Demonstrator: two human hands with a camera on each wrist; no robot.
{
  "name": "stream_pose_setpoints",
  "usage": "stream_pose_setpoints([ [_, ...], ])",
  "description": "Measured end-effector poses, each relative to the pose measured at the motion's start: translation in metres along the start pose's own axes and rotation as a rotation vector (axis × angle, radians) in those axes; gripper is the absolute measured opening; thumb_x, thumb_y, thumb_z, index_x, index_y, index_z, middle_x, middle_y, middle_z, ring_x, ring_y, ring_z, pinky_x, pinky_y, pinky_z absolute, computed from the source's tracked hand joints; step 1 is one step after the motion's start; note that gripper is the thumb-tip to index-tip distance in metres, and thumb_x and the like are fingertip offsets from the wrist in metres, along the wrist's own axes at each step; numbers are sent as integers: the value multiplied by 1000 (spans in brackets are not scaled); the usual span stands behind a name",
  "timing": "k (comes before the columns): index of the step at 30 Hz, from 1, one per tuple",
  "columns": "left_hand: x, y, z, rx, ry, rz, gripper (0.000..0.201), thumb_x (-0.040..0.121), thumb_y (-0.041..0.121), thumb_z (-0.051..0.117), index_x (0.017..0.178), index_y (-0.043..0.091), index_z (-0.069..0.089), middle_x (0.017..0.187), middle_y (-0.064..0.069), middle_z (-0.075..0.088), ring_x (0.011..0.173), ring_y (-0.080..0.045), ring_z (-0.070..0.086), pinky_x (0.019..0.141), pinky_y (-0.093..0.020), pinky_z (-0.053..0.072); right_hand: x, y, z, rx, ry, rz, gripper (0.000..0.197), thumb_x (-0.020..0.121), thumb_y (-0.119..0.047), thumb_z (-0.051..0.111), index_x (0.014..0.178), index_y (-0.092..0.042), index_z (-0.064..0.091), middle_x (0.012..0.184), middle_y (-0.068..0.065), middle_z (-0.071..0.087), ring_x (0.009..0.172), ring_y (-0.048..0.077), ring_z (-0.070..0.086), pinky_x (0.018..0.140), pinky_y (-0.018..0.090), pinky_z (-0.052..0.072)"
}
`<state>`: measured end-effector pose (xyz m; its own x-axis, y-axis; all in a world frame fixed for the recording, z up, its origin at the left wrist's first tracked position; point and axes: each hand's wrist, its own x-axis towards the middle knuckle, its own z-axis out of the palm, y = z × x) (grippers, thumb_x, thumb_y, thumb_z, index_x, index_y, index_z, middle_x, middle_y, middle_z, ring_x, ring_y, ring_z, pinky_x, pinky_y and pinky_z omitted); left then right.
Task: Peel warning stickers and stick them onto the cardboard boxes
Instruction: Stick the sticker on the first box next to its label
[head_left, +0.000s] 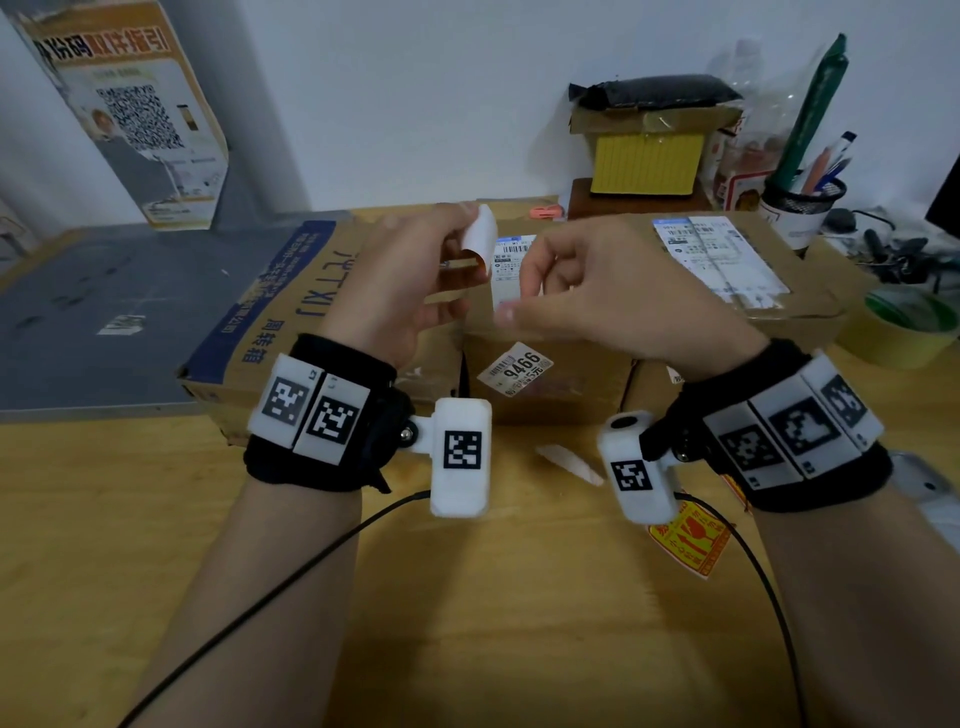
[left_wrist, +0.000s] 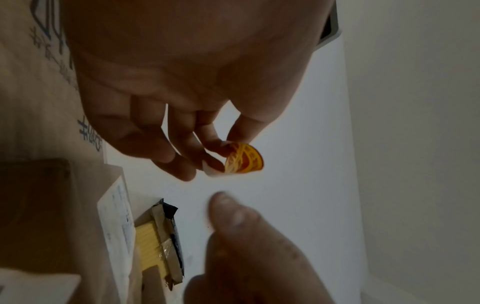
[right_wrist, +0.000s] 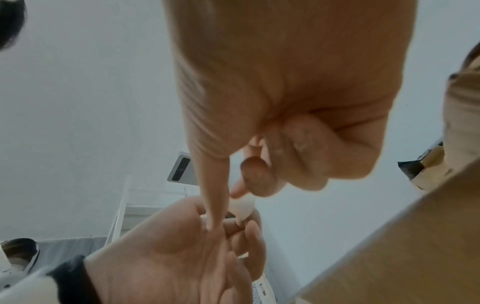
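1. Wooden desk (head_left: 493, 623) against a pale wall carries three cardboard boxes side by side: a blue-printed box (head_left: 270, 301) on the left, a middle box (head_left: 545, 384) with a price label, and a right box (head_left: 737, 275) with a shipping label.
2. Above the boxes, the left hand (head_left: 400, 280) pinches a curled warning sticker (left_wrist: 242, 157) between thumb and fingertips; its white backing (head_left: 480, 234) curls upward in the head view.
3. The right hand (head_left: 597, 296) is just beside it, fingers curled inward; whether it already grips an edge of the sticker I cannot tell.
4. Judged from this, the step in hand is peeling: sticker and backing are being separated, with nothing pressed onto a box.
5. More orange stickers (head_left: 691, 540) lie on the desk under the right wrist.
6. Next, the freed sticker likely needs carrying down flat onto a bare patch of cardboard and smoothing, avoiding the printed labels.
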<state>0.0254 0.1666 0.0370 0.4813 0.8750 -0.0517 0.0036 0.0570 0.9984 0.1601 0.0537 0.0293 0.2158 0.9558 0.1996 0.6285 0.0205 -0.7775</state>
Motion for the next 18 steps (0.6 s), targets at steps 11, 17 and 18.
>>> stream_pose_setpoints([
  [11,-4,-8,11,237,-102,0,18,99,22,53,112,13,62,94,-10,67,69,-23,64,47,-24,47,1,-2,3,-17,157,-68,30,75,-29,88,94,-21,67,89,-2,65,57,-7,50,58,10,35],
  [17,-7,-7,11,188,-149,-20,26,103,25,47,120,9,58,93,-9,69,55,-20,68,43,-23,44,1,0,1,-90,222,-83,12,82,-29,78,90,-27,69,107,-4,73,55,-14,53,54,6,34],
  [18,-7,-7,11,173,-154,-23,27,104,25,46,121,8,57,94,-10,69,55,-21,68,44,-23,44,1,0,0,-90,231,-83,11,83,-31,78,90,-27,70,109,-4,74,55,-14,53,54,6,33],
])
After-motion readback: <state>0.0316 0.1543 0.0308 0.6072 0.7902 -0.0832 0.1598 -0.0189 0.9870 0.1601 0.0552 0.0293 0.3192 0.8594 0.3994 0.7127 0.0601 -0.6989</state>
